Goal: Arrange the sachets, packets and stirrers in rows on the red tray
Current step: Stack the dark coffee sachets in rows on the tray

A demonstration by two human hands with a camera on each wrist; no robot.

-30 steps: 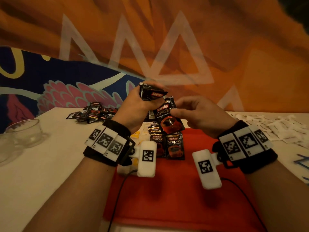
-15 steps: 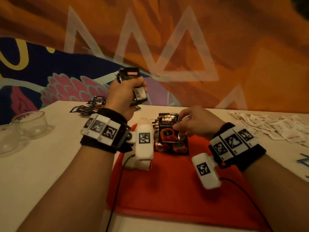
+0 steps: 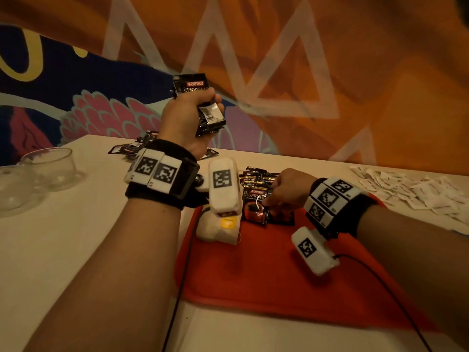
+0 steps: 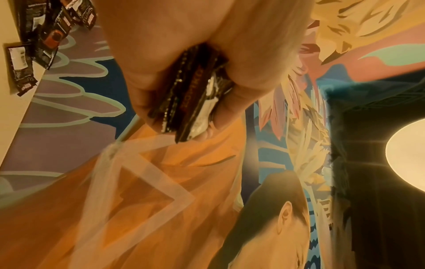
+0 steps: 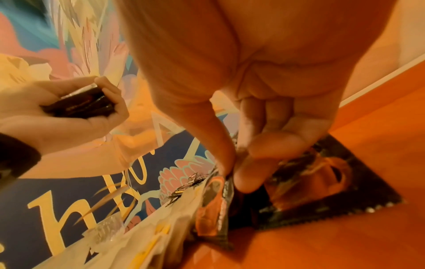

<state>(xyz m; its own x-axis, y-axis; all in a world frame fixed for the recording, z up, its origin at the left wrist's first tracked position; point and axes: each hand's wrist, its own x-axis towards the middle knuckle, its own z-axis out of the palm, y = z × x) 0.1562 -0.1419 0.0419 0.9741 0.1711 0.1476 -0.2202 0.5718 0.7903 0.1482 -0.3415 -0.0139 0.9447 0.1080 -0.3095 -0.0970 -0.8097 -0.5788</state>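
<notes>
My left hand (image 3: 187,115) is raised above the table and grips a stack of black coffee sachets (image 3: 195,87), fingers curled round the stack (image 4: 195,94). The right hand (image 3: 284,189) is down at the far end of the red tray (image 3: 266,275). Its thumb and forefinger pinch the edge of one black coffee sachet (image 3: 255,204), which stands tilted on the tray (image 5: 214,209). Right beside it another sachet (image 5: 322,178) lies flat on the red surface. More sachets overlap in a row (image 3: 256,177) behind these two.
Loose black sachets (image 3: 134,146) lie at the table's far left, and small white sachets (image 3: 406,189) are scattered at the far right. Glass bowls (image 3: 50,166) stand at the left edge. White and yellow packets (image 3: 223,227) sit at the tray's left side.
The left hand has risen higher with its stack. The right hand took one sachet from in front of the left hand and brought it down onto the tray's far end.
</notes>
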